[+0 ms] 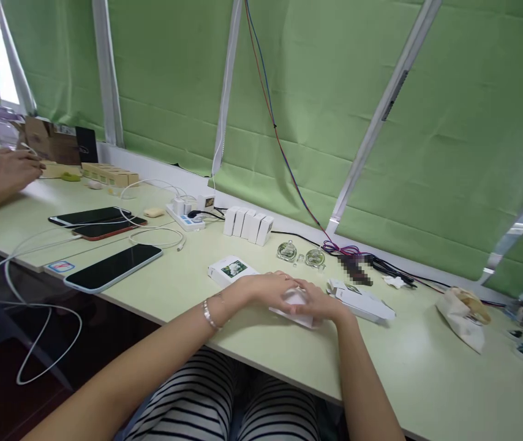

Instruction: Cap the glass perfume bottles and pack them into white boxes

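Both my hands rest on the pale green table (408, 367), closed together around a small white box or paper piece (296, 306). My left hand (266, 289), with a bracelet at the wrist, wraps it from the left. My right hand (317, 304) grips it from the right. Just behind my left hand lies a white box with a flower picture (231, 270). An opened flat white box (363, 302) lies to the right of my right hand. Two small round glass bottles (301, 254) stand farther back.
Three phones (112, 267) lie at the left with white cables. A power strip (185, 218) and a row of small white boxes (248, 225) sit near the wall. Another person's hand (7, 168) rests at far left. A crumpled bag (464, 312) lies at right.
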The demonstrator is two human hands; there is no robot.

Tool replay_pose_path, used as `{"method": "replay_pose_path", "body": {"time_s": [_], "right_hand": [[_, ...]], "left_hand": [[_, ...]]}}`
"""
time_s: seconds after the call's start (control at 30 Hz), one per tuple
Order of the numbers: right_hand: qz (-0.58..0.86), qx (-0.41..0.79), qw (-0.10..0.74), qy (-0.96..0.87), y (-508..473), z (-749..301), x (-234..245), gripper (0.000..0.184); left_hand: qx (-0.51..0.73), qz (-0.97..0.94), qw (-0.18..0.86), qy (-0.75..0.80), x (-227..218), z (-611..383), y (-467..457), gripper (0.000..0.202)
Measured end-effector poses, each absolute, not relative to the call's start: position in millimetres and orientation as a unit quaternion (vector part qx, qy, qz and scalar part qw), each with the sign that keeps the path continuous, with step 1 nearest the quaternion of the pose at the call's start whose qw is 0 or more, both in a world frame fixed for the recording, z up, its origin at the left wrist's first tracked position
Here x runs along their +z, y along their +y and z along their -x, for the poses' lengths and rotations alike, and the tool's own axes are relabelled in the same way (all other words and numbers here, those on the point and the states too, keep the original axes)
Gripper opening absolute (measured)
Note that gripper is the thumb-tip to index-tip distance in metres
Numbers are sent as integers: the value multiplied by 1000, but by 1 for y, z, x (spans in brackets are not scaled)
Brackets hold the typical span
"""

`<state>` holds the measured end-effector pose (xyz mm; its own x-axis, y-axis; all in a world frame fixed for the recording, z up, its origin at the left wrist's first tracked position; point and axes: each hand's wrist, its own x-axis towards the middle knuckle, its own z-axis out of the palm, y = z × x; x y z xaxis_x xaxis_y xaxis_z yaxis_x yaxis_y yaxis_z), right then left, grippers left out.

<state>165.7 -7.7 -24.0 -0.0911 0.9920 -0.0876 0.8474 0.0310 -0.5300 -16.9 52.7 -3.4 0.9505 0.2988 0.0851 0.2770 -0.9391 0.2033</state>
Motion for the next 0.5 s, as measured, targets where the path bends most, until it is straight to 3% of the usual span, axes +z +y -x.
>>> {"method": "replay_pose_path", "body": {"time_s": [0.2,0.5], "right_hand": [[700,200,211,-652,-4,-185,-25,40],[705,211,222,-640,2,-185,-31,25]], "left_hand": [[7,-976,136,173,-28,0,73,100],[46,-972,105,203,-31,15,66,100]]}}
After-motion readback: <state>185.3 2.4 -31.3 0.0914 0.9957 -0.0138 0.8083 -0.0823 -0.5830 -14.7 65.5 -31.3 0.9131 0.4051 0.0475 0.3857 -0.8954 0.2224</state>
